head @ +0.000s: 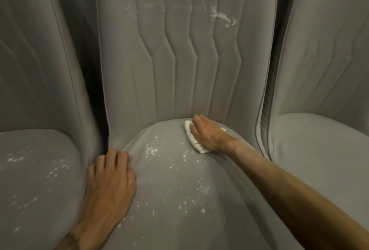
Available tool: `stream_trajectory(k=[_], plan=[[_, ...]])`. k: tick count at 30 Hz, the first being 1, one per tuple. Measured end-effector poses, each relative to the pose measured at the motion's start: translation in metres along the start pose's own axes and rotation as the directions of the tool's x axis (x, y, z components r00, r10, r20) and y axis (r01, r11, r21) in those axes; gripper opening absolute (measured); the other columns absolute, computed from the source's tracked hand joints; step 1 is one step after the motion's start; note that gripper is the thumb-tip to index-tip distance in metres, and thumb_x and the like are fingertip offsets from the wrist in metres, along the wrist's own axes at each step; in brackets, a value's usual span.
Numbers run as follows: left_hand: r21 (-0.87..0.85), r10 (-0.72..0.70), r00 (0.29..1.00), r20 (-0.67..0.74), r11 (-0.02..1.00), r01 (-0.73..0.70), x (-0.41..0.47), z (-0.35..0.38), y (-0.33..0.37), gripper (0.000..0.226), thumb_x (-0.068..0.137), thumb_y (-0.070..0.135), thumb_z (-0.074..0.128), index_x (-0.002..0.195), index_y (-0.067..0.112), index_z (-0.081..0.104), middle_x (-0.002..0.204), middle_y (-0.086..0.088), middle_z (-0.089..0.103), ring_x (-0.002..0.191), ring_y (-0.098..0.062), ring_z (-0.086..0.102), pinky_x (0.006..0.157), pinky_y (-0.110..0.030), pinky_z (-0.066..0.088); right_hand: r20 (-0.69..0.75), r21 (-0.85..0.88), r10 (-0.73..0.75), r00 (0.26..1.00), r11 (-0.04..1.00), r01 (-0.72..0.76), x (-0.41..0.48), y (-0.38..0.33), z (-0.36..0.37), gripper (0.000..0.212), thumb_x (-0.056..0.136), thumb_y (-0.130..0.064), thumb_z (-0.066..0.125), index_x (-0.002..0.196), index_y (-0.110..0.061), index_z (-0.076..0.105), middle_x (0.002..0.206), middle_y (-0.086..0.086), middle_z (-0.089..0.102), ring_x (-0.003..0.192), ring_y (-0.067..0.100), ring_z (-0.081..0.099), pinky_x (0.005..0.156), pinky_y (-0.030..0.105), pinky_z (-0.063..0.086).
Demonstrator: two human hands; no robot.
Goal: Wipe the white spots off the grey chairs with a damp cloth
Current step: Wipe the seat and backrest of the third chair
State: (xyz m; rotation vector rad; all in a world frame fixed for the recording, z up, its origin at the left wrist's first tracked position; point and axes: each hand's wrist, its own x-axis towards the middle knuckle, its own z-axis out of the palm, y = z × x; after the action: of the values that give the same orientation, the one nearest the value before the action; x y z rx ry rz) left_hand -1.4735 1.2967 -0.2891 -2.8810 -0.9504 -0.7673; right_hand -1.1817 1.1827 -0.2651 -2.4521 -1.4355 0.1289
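Observation:
Three grey upholstered chairs stand side by side. The middle chair's seat (173,185) carries many white spots (151,150), and white smears (221,17) mark its backrest. At the back of that seat my right hand (207,133) presses a folded white cloth (192,139) onto the fabric, fingers curled over it. My left hand (110,171) rests on the seat's left edge, its fingertips bent over the rim next to the gap between chairs.
The left chair's seat (36,179) also has white spots (16,158). The right chair's seat (319,139) looks unspotted. Dark narrow gaps separate the chairs' backrests.

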Motion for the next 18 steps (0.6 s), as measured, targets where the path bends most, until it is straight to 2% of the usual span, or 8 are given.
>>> stream_trajectory(k=[4,6,8,10,12,15,16,18], plan=[[0.018,-0.005,1.0,0.0,1.0,0.005,0.0,0.001,0.001,0.02,0.094,0.028,0.037,0.101,0.018,0.054,0.101,-0.008,0.054,0.085,-0.031,0.047,0.074,-0.05,0.042,-0.107,-0.095,0.188,0.976,0.976,-0.198,0.006,0.003,0.001,0.027,0.104,-0.029,0.037,0.11,-0.005,0.048,0.117,0.02,0.055,0.109,0.041,0.054,0.092,0.048,0.04],[0.01,0.001,1.0,0.006,1.0,-0.002,-0.001,0.001,0.001,0.02,0.094,0.028,0.037,0.101,0.018,0.053,0.101,-0.008,0.054,0.085,-0.031,0.047,0.074,-0.051,0.043,-0.097,-0.027,0.119,0.988,0.992,-0.122,0.009,-0.022,0.01,0.026,0.104,-0.027,0.038,0.108,-0.004,0.049,0.113,0.023,0.055,0.105,0.042,0.054,0.091,0.048,0.039],[-0.003,-0.006,1.0,0.013,1.0,0.006,-0.002,0.001,0.0,0.022,0.095,0.029,0.035,0.101,0.018,0.053,0.101,-0.007,0.054,0.085,-0.03,0.046,0.074,-0.051,0.043,-0.055,0.025,-0.043,0.998,0.999,0.044,0.006,-0.043,0.02,0.023,0.103,-0.025,0.041,0.101,-0.004,0.05,0.106,0.023,0.055,0.099,0.04,0.053,0.087,0.047,0.037],[-0.011,0.008,1.0,0.016,1.0,-0.007,-0.002,0.002,-0.002,0.023,0.095,0.03,0.034,0.102,0.018,0.053,0.102,-0.006,0.053,0.086,-0.028,0.046,0.075,-0.05,0.043,-0.006,0.027,-0.107,0.994,0.994,0.107,-0.001,-0.036,0.016,0.023,0.103,-0.026,0.042,0.099,-0.005,0.049,0.104,0.021,0.055,0.097,0.038,0.053,0.085,0.043,0.035],[-0.015,0.012,1.0,0.01,1.0,-0.011,-0.002,0.002,-0.003,0.023,0.095,0.03,0.034,0.103,0.018,0.053,0.102,-0.006,0.053,0.086,-0.028,0.046,0.075,-0.05,0.042,0.01,0.007,-0.058,0.998,0.998,0.058,-0.006,-0.012,0.003,0.023,0.104,-0.028,0.04,0.102,-0.006,0.048,0.107,0.02,0.055,0.101,0.037,0.053,0.087,0.042,0.034],[-0.005,-0.009,1.0,0.018,1.0,0.009,-0.001,0.001,-0.001,0.021,0.094,0.028,0.037,0.102,0.017,0.054,0.101,-0.007,0.053,0.085,-0.029,0.046,0.075,-0.05,0.042,-0.067,-0.039,0.123,0.99,0.991,-0.126,-0.012,0.014,-0.008,0.024,0.105,-0.027,0.038,0.104,-0.005,0.047,0.11,0.02,0.055,0.106,0.038,0.053,0.091,0.045,0.038],[-0.004,-0.013,1.0,0.022,1.0,0.013,-0.001,0.001,-0.001,0.02,0.093,0.027,0.039,0.102,0.017,0.054,0.101,-0.008,0.053,0.085,-0.029,0.046,0.075,-0.05,0.042,-0.097,-0.059,0.12,0.988,0.99,-0.126,-0.015,0.008,-0.007,0.024,0.104,-0.026,0.039,0.104,-0.004,0.048,0.11,0.021,0.055,0.105,0.039,0.052,0.091,0.047,0.039],[-0.004,-0.013,1.0,0.021,1.0,0.013,-0.001,0.001,0.0,0.019,0.093,0.026,0.04,0.102,0.016,0.054,0.101,-0.008,0.053,0.086,-0.03,0.046,0.076,-0.051,0.042,-0.094,-0.047,0.004,0.996,0.999,-0.009,-0.024,-0.02,0.005,0.023,0.104,-0.024,0.04,0.103,-0.003,0.05,0.108,0.022,0.055,0.1,0.039,0.052,0.089,0.049,0.038]])
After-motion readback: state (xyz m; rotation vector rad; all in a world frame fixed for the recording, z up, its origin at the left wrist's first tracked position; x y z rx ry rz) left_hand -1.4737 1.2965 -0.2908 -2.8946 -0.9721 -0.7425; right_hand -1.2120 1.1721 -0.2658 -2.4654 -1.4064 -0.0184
